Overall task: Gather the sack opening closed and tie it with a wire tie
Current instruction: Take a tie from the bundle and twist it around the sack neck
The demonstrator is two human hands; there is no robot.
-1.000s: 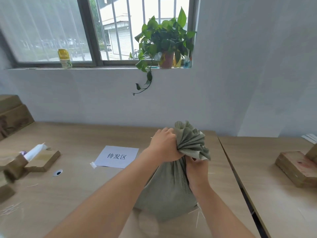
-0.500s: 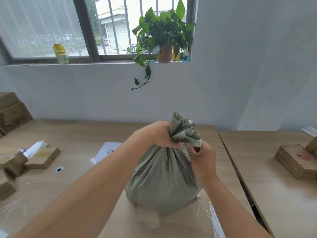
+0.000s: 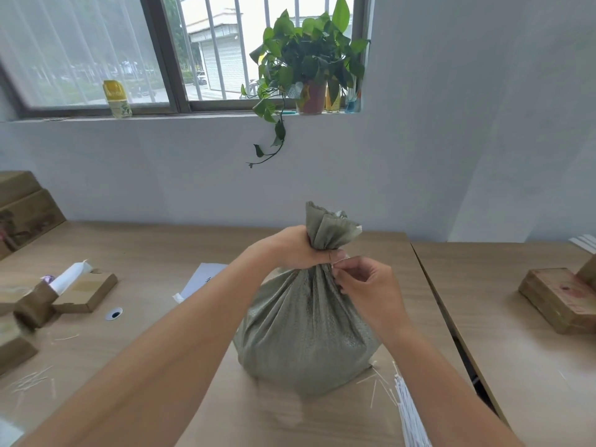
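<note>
A grey-green woven sack (image 3: 306, 330) stands upright on the wooden table (image 3: 161, 317), its mouth bunched into a ruffled neck. My left hand (image 3: 296, 248) is wrapped around that neck from the left and squeezes it closed. My right hand (image 3: 364, 285) sits just right of the neck, fingertips pinched on a thin white wire tie (image 3: 333, 265) that lies against the gathered fabric. A bundle of spare white wire ties (image 3: 408, 411) lies on the table by my right forearm.
Cardboard boxes (image 3: 85, 290) and a white roll (image 3: 69, 277) sit at the left, with loose ties scattered near them. A printed paper sheet (image 3: 201, 280) lies behind the sack. A second table (image 3: 516, 366) at the right carries a wooden block (image 3: 561, 300). A potted plant (image 3: 309, 66) is on the windowsill.
The sack has been set upright and its neck gathered tighter under my left hand. My right hand let go of the fabric below the neck and now pinches a wire tie beside it.
</note>
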